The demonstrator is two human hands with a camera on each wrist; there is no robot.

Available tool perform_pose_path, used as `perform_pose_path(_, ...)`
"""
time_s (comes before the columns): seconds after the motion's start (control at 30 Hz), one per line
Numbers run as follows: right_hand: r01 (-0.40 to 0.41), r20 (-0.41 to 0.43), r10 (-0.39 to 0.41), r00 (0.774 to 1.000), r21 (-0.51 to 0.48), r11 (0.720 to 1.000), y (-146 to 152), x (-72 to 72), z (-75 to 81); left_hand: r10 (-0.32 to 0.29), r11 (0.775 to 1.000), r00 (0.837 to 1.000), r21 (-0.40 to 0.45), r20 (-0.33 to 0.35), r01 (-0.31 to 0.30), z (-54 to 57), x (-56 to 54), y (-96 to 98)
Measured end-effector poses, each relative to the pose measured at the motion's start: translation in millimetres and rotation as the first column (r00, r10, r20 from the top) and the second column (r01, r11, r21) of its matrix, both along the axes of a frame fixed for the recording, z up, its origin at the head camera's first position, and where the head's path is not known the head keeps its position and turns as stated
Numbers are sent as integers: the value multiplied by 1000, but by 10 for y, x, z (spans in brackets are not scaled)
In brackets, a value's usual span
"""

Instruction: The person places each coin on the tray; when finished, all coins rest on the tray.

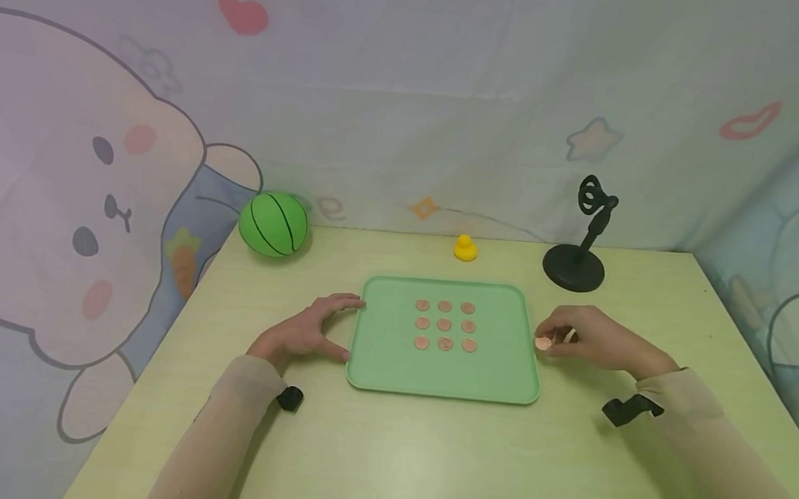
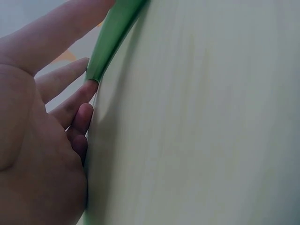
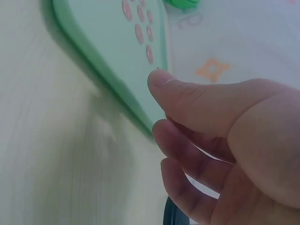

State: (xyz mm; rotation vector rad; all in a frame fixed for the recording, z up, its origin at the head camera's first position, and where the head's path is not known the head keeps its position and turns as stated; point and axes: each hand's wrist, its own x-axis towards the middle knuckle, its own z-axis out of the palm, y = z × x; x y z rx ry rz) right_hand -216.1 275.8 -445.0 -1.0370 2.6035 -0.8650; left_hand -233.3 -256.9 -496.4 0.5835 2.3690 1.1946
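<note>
A pale green tray point(image 1: 389, 370) lies on the table, with copper-coloured coins point(image 1: 444, 324) set on it in three rows of three. My left hand point(image 1: 307, 328) is at the tray's left side, thumb and fingers spread apart, fingertips touching the rim; the left wrist view shows this hand point(image 2: 42, 112) against the green edge point(image 2: 110, 42). Just beyond the right rim, my right hand point(image 1: 594, 338) pinches another copper coin point(image 1: 543, 344) between thumb and fingers. In the right wrist view the fingers of that hand point(image 3: 220, 136) are curled, and the coin is hidden.
Behind the tray stand a green ball point(image 1: 273, 224) at the left, a small yellow rubber duck point(image 1: 465, 249) in the middle and a black stand point(image 1: 573, 269) with a clip at the right. A patterned cloth point(image 1: 411, 96) hangs along the table's back edge.
</note>
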Motion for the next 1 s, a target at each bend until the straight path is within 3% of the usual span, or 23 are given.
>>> perform_pose_path(0.27,-44,14,45,999,-49,998,-349,-29,-66,-14,1000,1000,5,-19,14,12,15,6)
perform_pose_path(0.57,-75,-46,72,996,-64,995,-866,-47,-201,-11,1000,1000,4,-26,11,2,12,11)
perform_pose_path(0.87,-142,-93,134,987,-80,987,-1351,33,-222,-10,1000,1000,2,-28,10,-6,7,10)
perform_pose_path(1.0,-140,-102,135,986,-37,990,-1519,73,-233,-8,1000,1000,7,-20,8,-5,7,4)
